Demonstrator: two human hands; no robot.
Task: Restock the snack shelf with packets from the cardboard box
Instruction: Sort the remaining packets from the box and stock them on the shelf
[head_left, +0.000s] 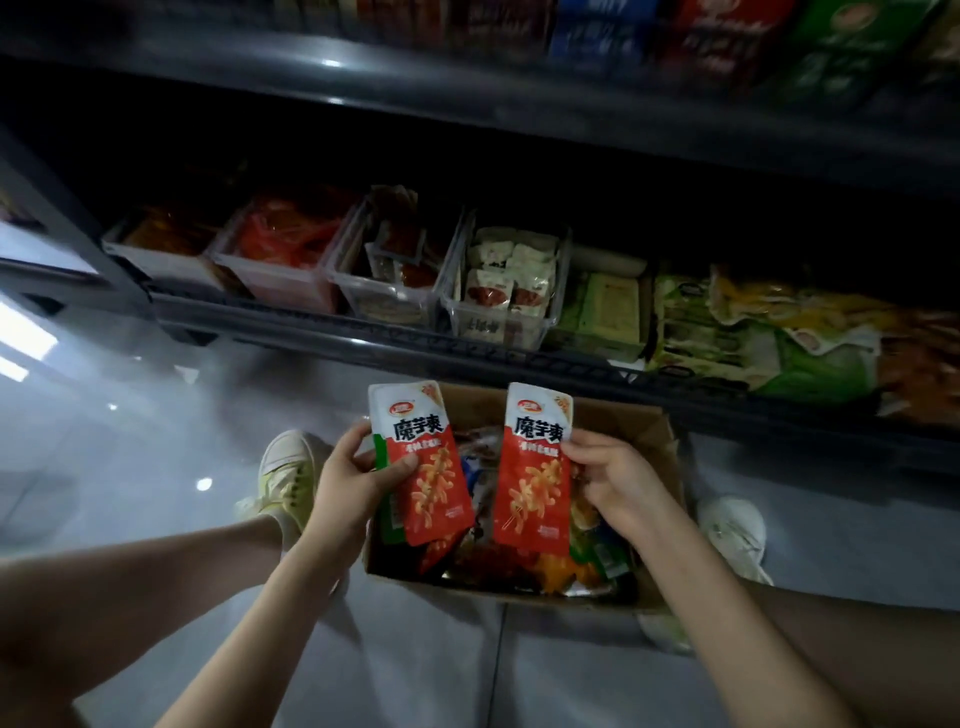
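My left hand (353, 478) grips a red and white snack packet (423, 462) by its left edge, with a green packet tucked behind it. My right hand (610, 478) pinches a matching red and white packet (535, 467) by its right edge. Both packets are held upright above the open cardboard box (660, 447), which stands on the floor and holds several mixed colourful packets. The snack shelf (363, 345) runs across the view just beyond the box.
Clear plastic bins (501, 291) with small packets stand in a row on the lower shelf; green and yellow bags (753, 343) lie to their right. An upper shelf (467, 98) overhangs. My shoes (288, 467) flank the box on the grey tiled floor.
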